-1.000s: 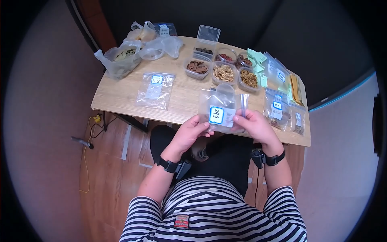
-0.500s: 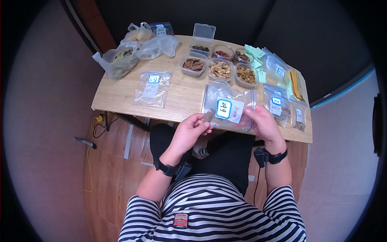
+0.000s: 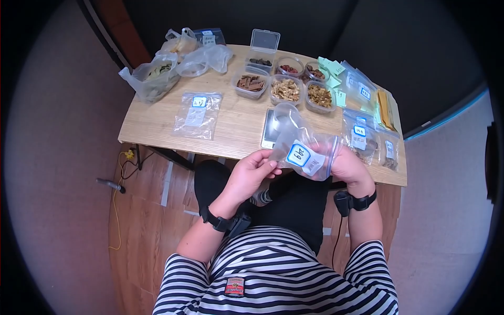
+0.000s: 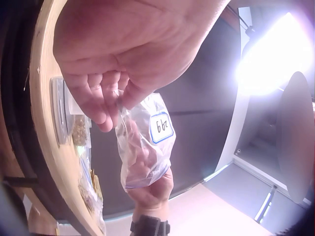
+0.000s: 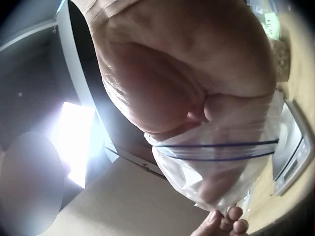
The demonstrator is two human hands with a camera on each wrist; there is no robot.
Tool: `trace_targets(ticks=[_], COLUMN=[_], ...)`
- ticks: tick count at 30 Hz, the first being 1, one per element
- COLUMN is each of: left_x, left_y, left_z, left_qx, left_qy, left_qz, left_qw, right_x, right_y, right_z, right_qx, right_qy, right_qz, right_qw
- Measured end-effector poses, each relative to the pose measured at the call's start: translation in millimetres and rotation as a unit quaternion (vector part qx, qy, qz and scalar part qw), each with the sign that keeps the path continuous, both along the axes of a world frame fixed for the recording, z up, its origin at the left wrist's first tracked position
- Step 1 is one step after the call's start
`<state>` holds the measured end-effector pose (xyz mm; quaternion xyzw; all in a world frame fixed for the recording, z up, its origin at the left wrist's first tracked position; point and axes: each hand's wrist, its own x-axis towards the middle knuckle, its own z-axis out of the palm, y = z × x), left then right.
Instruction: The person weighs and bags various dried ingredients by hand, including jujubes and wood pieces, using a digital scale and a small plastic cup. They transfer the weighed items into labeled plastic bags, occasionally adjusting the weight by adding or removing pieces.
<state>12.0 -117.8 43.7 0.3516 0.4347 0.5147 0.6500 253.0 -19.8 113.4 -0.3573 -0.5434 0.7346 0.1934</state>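
Observation:
A clear zip bag (image 3: pixel 315 144) with a blue-edged label reading 29g (image 3: pixel 298 156) hangs between the two hands, over the table's front edge. The left hand (image 3: pixel 251 174) pinches its bottom corner between thumb and fingers. Through the bag's mouth, the right hand (image 3: pixel 350 167) has gone inside; its fingers show through the plastic in the left wrist view. Around that hand's knuckles runs the blue zip strip (image 5: pixel 216 145) in the right wrist view. Behind the bag stands a flat scale (image 3: pixel 269 126), partly covered, with a round clear dish (image 3: pixel 286 111) on it.
Tubs of bark strips (image 3: pixel 251 84), pale slices (image 3: pixel 286 90) and brown pieces (image 3: pixel 320 97) stand behind the scale. A labelled bag (image 3: pixel 197 118) lies at left, white plastic bags (image 3: pixel 152 79) further back. Filled bags (image 3: pixel 359 137), green notes (image 3: pixel 331 68) and yellow envelopes (image 3: pixel 386 113) are at right.
The right hand has slid from the bag's edge into its mouth, and the bag has opened out around it. The left hand keeps its pinch on the other end.

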Motion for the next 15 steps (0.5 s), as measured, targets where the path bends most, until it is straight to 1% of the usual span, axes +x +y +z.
trace_targets(ticks=[1,2,3,5,6,8,11,12,14,15], left_x=[0,1,1,2,3,4,4,4,3,3], left_y=[0,0,-1,-2,-2,-3,-4,-5,-5,-6], left_z=[-1,-2,-3,1,3,2,3,3,3,3], left_qx=[0.000,0.002,0.005,0.009,0.012,0.013,0.021,0.027,0.028,0.028], left_qy=[-0.001,-0.007,-0.013,-0.004,0.005,-0.001,-0.005,-0.003,0.006,0.015], left_qz=[0.000,-0.006,-0.012,-0.020,-0.028,-0.033,-0.040,-0.042,-0.054,-0.067], left_qw=[1.000,1.000,1.000,1.000,1.000,0.999,0.999,0.999,0.998,0.997], right_x=[-3,-11,-12,-14,-16,-18,-22,-21,-19,-18], right_y=[-3,-9,-10,-10,-12,-15,-17,-17,-16,-17], right_z=[2,8,13,18,19,19,32,29,17,11], right_qx=[0.041,0.018,0.018,0.039,0.039,0.077,0.066,0.066,0.166,0.167], right_qy=[-0.035,-0.029,-0.029,-0.096,-0.096,-0.160,-0.190,-0.191,-0.199,-0.200], right_qz=[-0.002,-0.040,-0.040,0.010,0.010,0.004,0.029,0.029,0.047,0.048], right_qw=[0.999,0.999,0.999,0.995,0.995,0.984,0.979,0.979,0.965,0.964])
